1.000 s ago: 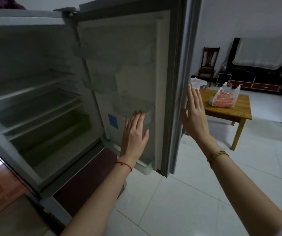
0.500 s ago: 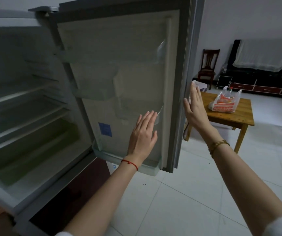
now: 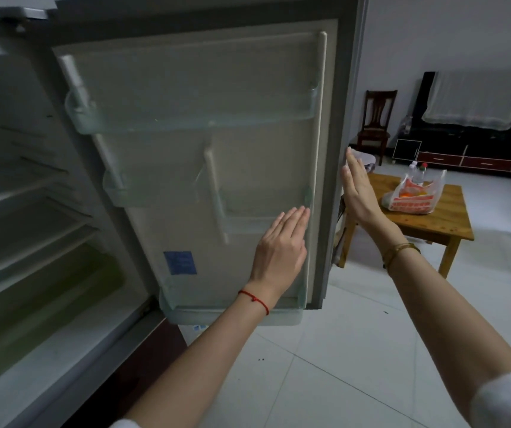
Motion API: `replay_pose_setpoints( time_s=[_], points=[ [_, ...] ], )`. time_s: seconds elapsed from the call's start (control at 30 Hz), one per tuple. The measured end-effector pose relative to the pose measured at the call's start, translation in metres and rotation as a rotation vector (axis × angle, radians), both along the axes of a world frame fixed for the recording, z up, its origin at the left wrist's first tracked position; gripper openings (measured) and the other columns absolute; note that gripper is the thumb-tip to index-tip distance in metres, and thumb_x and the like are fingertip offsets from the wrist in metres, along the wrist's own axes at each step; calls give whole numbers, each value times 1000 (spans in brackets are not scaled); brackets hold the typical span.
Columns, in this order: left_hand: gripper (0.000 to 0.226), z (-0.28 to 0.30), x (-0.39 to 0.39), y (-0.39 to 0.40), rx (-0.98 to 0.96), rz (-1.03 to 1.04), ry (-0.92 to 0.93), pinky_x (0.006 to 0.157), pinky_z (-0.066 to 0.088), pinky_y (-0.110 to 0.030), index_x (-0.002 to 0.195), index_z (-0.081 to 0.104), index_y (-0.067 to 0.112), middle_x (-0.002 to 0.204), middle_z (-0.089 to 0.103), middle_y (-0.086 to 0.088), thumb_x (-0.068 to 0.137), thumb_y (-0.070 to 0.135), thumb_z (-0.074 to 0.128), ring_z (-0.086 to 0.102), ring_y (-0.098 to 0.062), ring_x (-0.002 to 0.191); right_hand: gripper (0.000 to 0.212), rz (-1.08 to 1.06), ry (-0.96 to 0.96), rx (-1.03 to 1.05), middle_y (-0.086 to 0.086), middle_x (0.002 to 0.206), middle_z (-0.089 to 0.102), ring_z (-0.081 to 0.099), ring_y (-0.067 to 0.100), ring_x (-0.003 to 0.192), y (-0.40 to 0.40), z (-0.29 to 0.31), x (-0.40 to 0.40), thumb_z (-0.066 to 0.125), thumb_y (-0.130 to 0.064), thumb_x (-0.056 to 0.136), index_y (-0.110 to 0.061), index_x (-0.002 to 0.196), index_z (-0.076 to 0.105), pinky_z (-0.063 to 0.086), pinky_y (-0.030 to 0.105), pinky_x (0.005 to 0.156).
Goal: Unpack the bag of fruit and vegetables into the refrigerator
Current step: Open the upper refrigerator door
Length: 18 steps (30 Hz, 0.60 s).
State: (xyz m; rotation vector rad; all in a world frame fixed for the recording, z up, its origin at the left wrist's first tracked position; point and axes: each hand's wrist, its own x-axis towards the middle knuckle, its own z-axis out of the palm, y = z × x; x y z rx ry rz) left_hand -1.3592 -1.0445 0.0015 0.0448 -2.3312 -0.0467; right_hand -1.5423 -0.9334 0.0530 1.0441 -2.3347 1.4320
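The refrigerator stands open on the left, its shelves bare and a greenish drawer low down. Its door is swung wide, with clear bins on the inside. My left hand is flat and open in front of the door's inner face, near the lower right bin. My right hand is flat and open beside the door's outer edge. A white and red plastic bag with orange produce inside sits on a wooden table across the room, far from both hands.
Two bottles stand behind the bag. A dark wooden chair is against the far wall, next to a low black TV cabinet covered by a white cloth. White tiled floor lies between me and the table.
The view has turned right, so the door's inside now fills the frame. Both hands stay flat and empty, either side of the door's edge.
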Motion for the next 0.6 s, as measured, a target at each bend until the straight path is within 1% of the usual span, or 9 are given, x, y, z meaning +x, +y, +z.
replay_pose_setpoints(
  time_s=[0.1,0.2,0.27,0.43,0.53,0.6],
  points=[
    [62,2,-23,-3,5,40,-19,120,30,-33,144,48,5,145,55,-9,84,6,63,52,-20,134,54,21,-36,12,-4,165,8,1,16,152,-12,0,-25,19,-42,107,-23,157,11,3,35,124],
    [64,1,-45,-5,4,89,-37,119,32,-33,143,48,5,144,56,-9,83,8,67,53,-21,133,58,72,-49,16,-5,165,9,3,15,152,-24,-3,-54,18,-49,105,-24,157,11,5,41,125],
    [63,0,-59,-7,11,114,-43,119,32,-33,143,48,4,144,55,-10,83,9,67,53,-21,133,61,97,-50,21,-4,165,11,5,15,152,-34,-5,-72,18,-52,104,-22,157,12,8,45,125],
    [64,0,-91,-13,32,190,-62,120,28,-34,146,44,5,148,51,-10,86,11,65,49,-21,137,67,149,-18,12,-4,164,17,11,15,152,-58,-6,-108,16,-58,101,-21,157,17,13,47,124],
    [62,0,-108,-13,53,247,-69,121,25,-34,149,39,6,152,46,-9,91,15,60,44,-20,140,62,158,-19,9,0,164,19,12,17,152,-70,-6,-123,18,-50,103,-17,156,19,11,44,124],
    [59,0,-119,-11,69,289,-67,122,23,-34,150,38,6,153,44,-9,93,18,50,42,-21,142,59,192,-28,-1,3,163,18,12,17,152,-76,-6,-131,21,-43,105,-13,156,18,10,40,125]
  ],
)
